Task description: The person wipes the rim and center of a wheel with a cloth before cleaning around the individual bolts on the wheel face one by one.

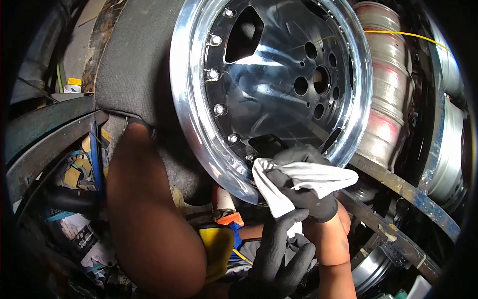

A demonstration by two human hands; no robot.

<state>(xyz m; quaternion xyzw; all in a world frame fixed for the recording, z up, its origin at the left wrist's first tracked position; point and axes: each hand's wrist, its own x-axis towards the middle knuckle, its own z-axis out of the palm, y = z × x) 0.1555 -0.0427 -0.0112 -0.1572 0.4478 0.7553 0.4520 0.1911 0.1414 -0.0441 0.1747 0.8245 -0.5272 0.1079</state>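
Observation:
A wheel rim (271,92) with a glossy black face and polished metal lip fills the upper middle. Silver bolts (213,74) run along its edge. My right hand (311,192), in a black glove, is closed around a white cloth (318,177) at the rim's lower edge. The cloth's ends stick out on both sides of the fingers. Below it, my left hand (279,259), also black-gloved, has its fingers around the lower end of the cloth. Whether the cloth touches the rim cannot be made out.
A dark grey padded surface (134,60) lies left of the rim. Stacked metal wheels (381,84) stand at right, behind a worn metal frame (398,187). A bare leg (149,219) takes up the lower left. Cluttered items (79,234) and a yellow cable (408,34) show at the sides.

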